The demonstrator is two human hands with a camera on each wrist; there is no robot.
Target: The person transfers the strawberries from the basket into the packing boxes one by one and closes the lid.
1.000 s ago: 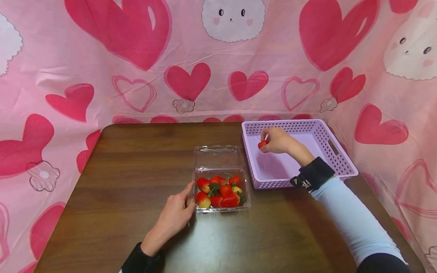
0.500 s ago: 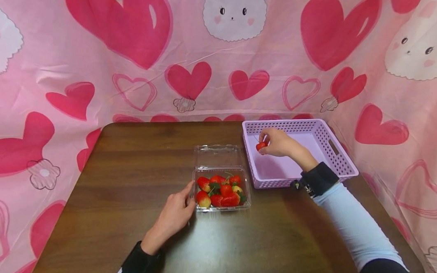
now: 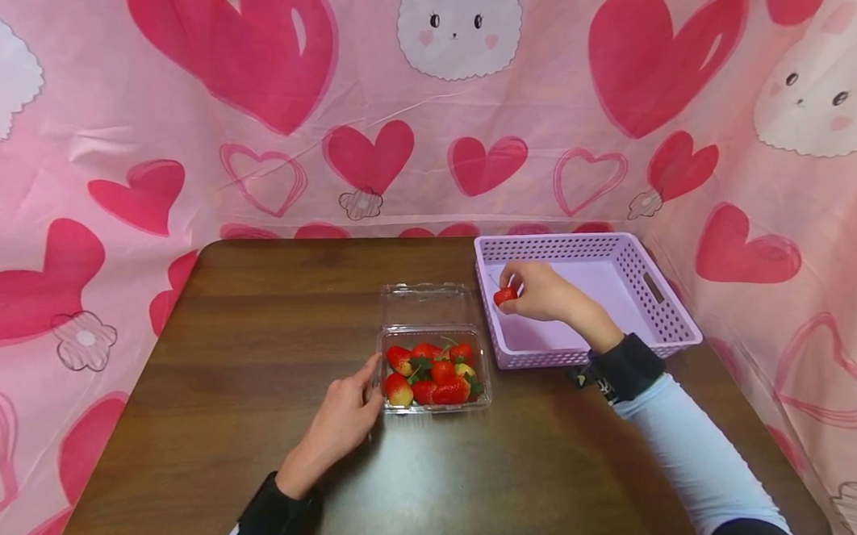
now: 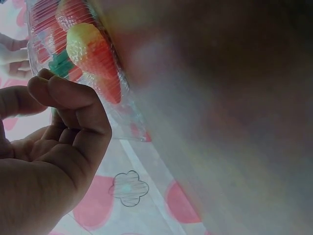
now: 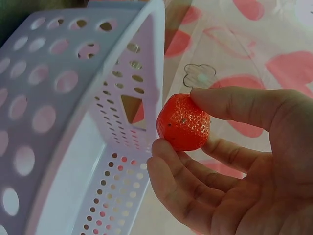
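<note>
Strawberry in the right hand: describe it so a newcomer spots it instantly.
Find the lilac perforated basket at the right of the dark wooden table. Above its near-left corner, the right hand pinches a single red strawberry. Every other strawberry sits in the clear clamshell box beside the left hand.

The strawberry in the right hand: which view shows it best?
The right wrist view: the strawberry fills the frame's middle, pinched between thumb and fingers of the right hand, seeds visible. The head view shows it small over the lavender basket. The left wrist view misses it.
</note>
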